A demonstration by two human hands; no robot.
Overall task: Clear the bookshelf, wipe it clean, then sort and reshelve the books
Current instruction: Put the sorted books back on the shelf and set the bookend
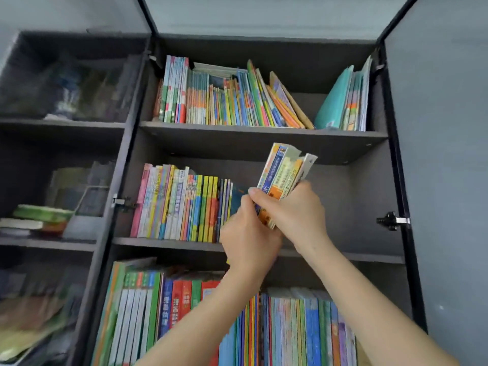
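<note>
A dark bookshelf (264,134) stands in front of me with its glass doors swung open. Both hands hold a small stack of thin colourful books (286,170) tilted in front of the middle shelf. My right hand (293,210) grips the stack from the right, thumb across the spines. My left hand (249,233) grips its lower left edge. A row of upright books (182,204) fills the left half of the middle shelf; the right half is bare. The top shelf books (227,101) lean rightward, with teal folders (343,101) at the far right.
The bottom shelf is packed with upright books (290,328), partly hidden by my forearms. A closed glass-door section on the left holds stacked books (39,217). The open right door (443,154) and its hinge (390,220) stand close to my right arm.
</note>
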